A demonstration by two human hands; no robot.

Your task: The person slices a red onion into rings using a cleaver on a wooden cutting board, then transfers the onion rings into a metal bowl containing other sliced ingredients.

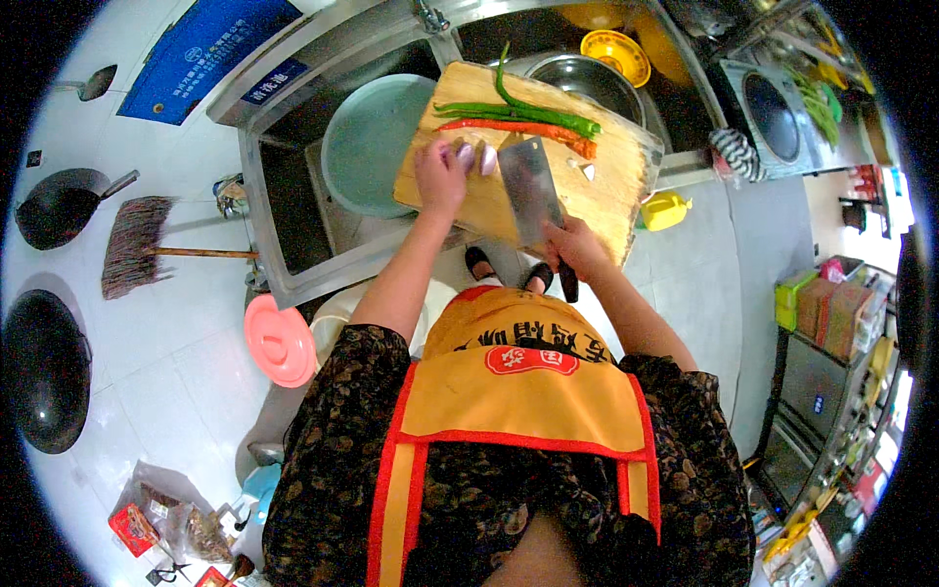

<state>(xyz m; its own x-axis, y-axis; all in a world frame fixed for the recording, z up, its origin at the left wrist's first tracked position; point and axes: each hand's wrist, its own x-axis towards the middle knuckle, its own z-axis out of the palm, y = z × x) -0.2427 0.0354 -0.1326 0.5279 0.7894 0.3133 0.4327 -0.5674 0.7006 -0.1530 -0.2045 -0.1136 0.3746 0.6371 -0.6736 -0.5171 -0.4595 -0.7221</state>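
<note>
A thick wooden cutting board (469, 201) lies across the sink edge in front of me. My right hand (577, 247) grips the dark handle of a cleaver (529, 186), its broad blade resting over the board. My left hand (440, 179) is at the board's left side, fingers curled against small purplish, clove-like pieces (487, 159); slight blur hides the fingertips. Long green chili peppers (528, 115) and red chili peppers (523, 128) lie along the far part of the board. Small white pieces (587, 171) sit right of the blade.
Left of the board, a large pale basin (367, 147) stands in the metal sink (284, 210). A steel bowl (587, 83) and a yellow colander (616, 57) are behind it. A yellow jug (665, 210) stands at right; a mop (137, 245) and pink lid (280, 340) are at left.
</note>
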